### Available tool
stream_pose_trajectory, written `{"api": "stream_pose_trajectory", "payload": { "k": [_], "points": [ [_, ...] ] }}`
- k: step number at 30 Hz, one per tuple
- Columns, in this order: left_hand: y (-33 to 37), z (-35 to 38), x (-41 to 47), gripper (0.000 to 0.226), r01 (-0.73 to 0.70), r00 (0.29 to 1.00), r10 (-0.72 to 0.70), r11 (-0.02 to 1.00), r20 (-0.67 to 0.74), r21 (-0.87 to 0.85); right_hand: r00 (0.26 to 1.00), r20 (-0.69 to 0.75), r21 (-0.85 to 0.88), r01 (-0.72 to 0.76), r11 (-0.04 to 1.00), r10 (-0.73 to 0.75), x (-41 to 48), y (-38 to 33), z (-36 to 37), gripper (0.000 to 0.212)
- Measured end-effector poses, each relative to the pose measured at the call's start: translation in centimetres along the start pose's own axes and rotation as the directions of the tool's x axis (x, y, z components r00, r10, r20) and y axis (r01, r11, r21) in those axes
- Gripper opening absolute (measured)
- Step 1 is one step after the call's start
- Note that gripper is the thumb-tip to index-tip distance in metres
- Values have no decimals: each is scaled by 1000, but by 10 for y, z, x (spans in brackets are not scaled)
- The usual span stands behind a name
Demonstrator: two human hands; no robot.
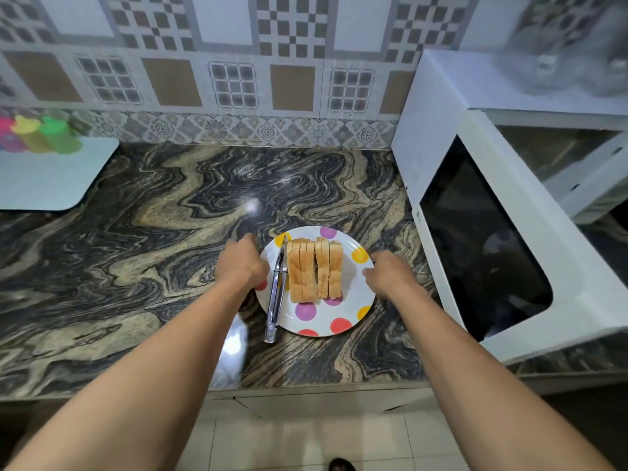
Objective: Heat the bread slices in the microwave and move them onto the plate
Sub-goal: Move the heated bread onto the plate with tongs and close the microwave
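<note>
Both hands grip the plate's rim, left hand (242,258), right hand (387,271); polka-dot plate (334,316) of bread slices (314,268) looks ready to lift; next, carry it level into the open microwave (475,212).

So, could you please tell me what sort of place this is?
Most likely a home kitchen: a white microwave with its door open stands on a marbled stone countertop against a patterned tiled wall, beside a polka-dot plate of sliced bread.

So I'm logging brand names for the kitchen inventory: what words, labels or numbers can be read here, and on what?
None can be read.
Microwave: a small mark on the door's lower front corner and faint marks on its side, too blurred.
Coloured bottles: no legible label.
Plate: only dots.
</note>
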State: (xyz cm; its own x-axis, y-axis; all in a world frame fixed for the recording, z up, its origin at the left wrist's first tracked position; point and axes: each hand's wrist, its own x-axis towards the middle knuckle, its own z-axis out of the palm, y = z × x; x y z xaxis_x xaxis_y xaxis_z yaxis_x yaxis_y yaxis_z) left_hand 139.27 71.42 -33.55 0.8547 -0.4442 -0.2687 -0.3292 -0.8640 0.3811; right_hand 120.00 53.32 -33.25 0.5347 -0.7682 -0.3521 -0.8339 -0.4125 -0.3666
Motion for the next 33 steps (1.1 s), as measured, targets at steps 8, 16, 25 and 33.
{"api": "stream_pose_trajectory", "payload": {
  "k": [8, 16, 25, 33],
  "points": [
    [87, -37, -35, 33, -430, 882, 360, 879, -304, -207, 975, -213, -48, 46, 998, -55, -83, -29, -67, 36],
    [200, -43, -79, 35, -789, 614, 722, 555, -318, -264, 739, -669, -186, -59, 981, -83, -166, -20, -141, 43],
    [281, -23, -118, 48, -930, 352, 935, 345, -38, -127, 742, -657, -188, -329, 926, 130, -175, 22, -161, 81],
    [303, -8, -130, 54, -928, 373, 925, 374, 69, 7, 800, -553, -86, -334, 939, 234, -170, 67, -165, 80]
  ]
}}
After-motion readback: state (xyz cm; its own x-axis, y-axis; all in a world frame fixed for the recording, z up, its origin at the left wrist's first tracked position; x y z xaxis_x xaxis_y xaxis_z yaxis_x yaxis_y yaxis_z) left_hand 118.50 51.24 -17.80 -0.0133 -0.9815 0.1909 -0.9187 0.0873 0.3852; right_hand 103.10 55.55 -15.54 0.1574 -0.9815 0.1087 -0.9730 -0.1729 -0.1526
